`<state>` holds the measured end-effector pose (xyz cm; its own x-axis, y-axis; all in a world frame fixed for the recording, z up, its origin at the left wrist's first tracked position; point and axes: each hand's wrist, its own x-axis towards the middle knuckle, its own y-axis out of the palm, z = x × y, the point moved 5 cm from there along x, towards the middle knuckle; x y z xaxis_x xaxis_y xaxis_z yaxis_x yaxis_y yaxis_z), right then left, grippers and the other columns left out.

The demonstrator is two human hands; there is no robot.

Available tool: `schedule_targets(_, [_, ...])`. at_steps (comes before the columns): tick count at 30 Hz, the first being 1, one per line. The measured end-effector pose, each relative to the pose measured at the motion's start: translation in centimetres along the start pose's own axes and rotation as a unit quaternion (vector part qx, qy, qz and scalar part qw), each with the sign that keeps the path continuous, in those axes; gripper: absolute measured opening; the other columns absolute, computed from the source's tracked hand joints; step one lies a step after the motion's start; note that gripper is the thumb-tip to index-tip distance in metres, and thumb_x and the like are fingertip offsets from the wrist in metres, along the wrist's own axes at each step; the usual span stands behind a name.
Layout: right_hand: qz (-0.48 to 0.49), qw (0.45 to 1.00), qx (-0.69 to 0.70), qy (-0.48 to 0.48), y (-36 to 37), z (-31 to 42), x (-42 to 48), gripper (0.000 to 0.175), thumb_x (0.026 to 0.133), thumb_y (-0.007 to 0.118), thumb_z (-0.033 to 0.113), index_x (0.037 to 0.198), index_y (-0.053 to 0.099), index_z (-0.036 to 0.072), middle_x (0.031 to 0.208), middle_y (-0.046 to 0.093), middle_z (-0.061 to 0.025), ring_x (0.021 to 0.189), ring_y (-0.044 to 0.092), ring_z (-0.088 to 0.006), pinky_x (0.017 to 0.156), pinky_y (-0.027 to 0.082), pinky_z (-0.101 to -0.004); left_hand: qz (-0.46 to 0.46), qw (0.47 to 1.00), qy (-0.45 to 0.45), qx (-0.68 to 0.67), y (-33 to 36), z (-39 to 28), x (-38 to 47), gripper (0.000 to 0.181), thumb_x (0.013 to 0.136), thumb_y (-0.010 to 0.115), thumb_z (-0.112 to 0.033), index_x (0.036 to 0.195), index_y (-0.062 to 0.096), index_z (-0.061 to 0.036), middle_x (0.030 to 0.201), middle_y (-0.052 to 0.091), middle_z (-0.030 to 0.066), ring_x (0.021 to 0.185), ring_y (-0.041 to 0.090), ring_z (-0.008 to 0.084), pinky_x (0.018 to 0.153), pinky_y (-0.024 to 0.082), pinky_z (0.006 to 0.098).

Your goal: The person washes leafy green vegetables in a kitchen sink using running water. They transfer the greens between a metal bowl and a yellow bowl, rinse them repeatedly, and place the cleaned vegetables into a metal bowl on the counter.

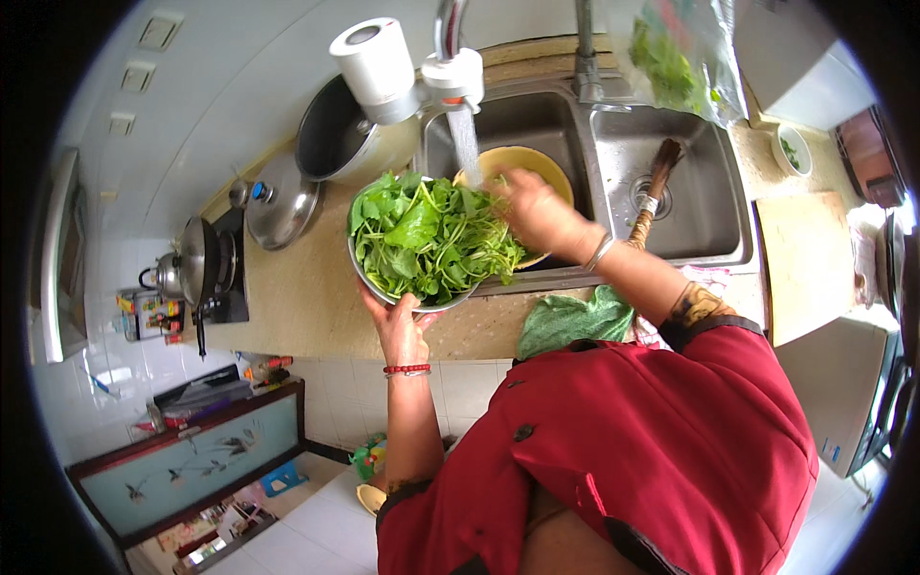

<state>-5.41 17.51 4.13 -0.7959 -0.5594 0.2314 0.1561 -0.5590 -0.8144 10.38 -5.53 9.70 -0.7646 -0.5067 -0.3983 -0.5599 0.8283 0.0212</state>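
Note:
Leafy greens (431, 230) are heaped in a metal bowl (357, 267) at the left edge of the sink. My left hand (399, 323) grips the bowl's near rim, thumb on top. Over the right side of the greens, my right hand (550, 215) is blurred by motion; whether its fingers hold anything is unclear. Water (463, 144) runs from the faucet's white filter head (453, 75) just beside that hand. Beneath it, a yellow basin (550, 169) sits in the left sink bowl (492, 118), partly hidden by the hand and the greens.
The right sink bowl (708, 194) holds a brush with a wrapped handle (654, 194). A green cloth (575, 320) lies at the counter's front edge. A deep pot (334, 136) and a domed lid (284, 205) stand left. A cutting board (805, 266) and small white bowl (793, 151) are right.

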Motion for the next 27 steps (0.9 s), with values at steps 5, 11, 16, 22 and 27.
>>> schedule_targets(5, [0.126,0.991,0.022,-0.041,1.2,12.2,0.1,0.100,0.080,0.078,0.048,0.156,0.013,0.048,0.166,0.002,-0.0161,0.144,0.015,-0.0599,0.099,0.036,-0.0772,0.045,0.999,0.002,-0.025,1.4,0.6,-0.3,0.097,0.080,0.049,0.003,0.158,0.005,-0.0343,0.158,0.028,0.0135,0.130,0.049,0.0389,0.078,0.060,0.0569])
schedule_targets(11, [0.116,0.973,-0.196,-0.047,6.5,11.7,1.7,0.065,0.096,0.051,0.033,0.154,0.025,0.048,0.165,0.009,-0.0151,0.138,0.023,-0.0627,0.088,0.037,-0.0778,0.026,0.999,0.017,0.009,2.1,1.2,0.1,0.099,0.080,0.051,0.003,0.159,0.004,-0.0328,0.153,0.035,0.0144,0.123,0.055,0.0386,0.077,0.061,0.0573])
schedule_targets(16, [0.032,0.982,-0.149,-0.108,5.3,7.2,2.7,0.034,0.094,0.052,0.021,0.125,0.058,0.034,0.142,0.040,-0.0140,0.116,0.052,-0.0432,0.092,0.045,-0.0640,0.035,0.996,0.085,-0.020,3.6,1.2,2.6,0.100,0.077,0.043,0.015,0.159,0.010,-0.0325,0.156,0.032,0.0132,0.131,0.049,0.0351,0.089,0.058,0.0548])
schedule_targets(22, [0.032,0.992,-0.073,-0.095,0.7,3.3,2.7,0.041,0.088,0.057,0.010,0.123,0.058,0.032,0.139,0.042,-0.0144,0.116,0.052,-0.0391,0.092,0.048,-0.0555,-0.014,0.994,0.080,0.069,3.4,0.7,4.8,0.098,0.078,0.043,0.014,0.159,0.009,-0.0299,0.155,0.035,0.0131,0.128,0.051,0.0357,0.076,0.063,0.0493])
schedule_targets(27, [0.060,0.995,-0.017,-0.079,-1.9,-1.0,1.0,0.068,0.068,0.068,-0.006,0.128,0.055,0.026,0.141,0.041,-0.0164,0.120,0.050,-0.0436,0.100,0.048,-0.0527,-0.009,0.991,0.094,0.099,2.6,-0.3,5.6,0.098,0.077,0.041,0.015,0.159,0.011,-0.0275,0.154,0.036,0.0135,0.129,0.051,0.0342,0.076,0.064,0.0483])
